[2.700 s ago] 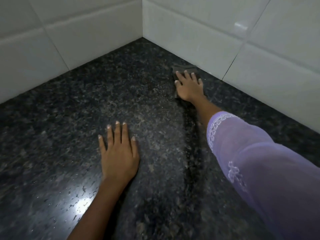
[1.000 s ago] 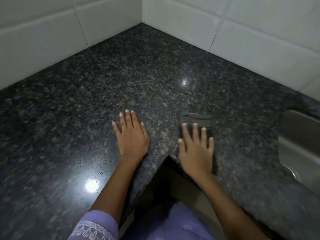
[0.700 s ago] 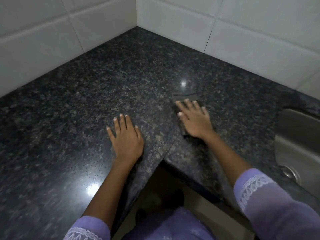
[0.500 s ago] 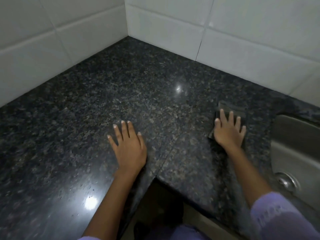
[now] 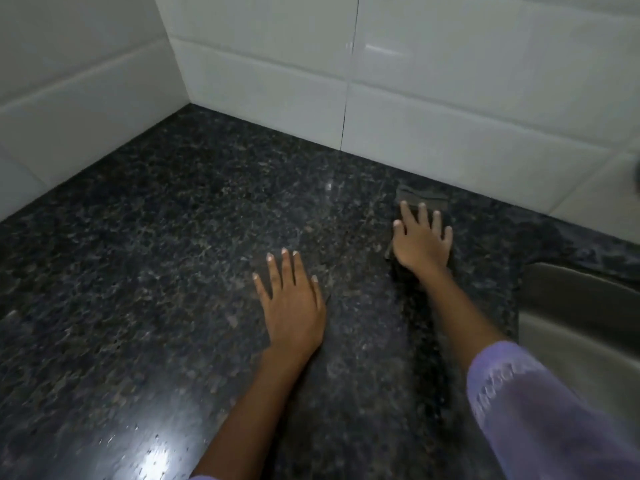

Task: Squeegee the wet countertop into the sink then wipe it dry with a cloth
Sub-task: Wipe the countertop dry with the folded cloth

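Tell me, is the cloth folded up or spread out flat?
Folded: the dark cloth shows a layered edge beyond the fingers, a small pad under the flat right hand.

white wall tiles (image 5: pixel 450 81) meet at a corner.

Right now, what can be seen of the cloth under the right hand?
The cloth is dark grey, looks like soft folded fabric, and lies flat on the speckled dark countertop near the white tiled wall, left of the steel sink. The right hand presses on it with straight fingers, covering most of it; only its far edge and a near-left corner show.
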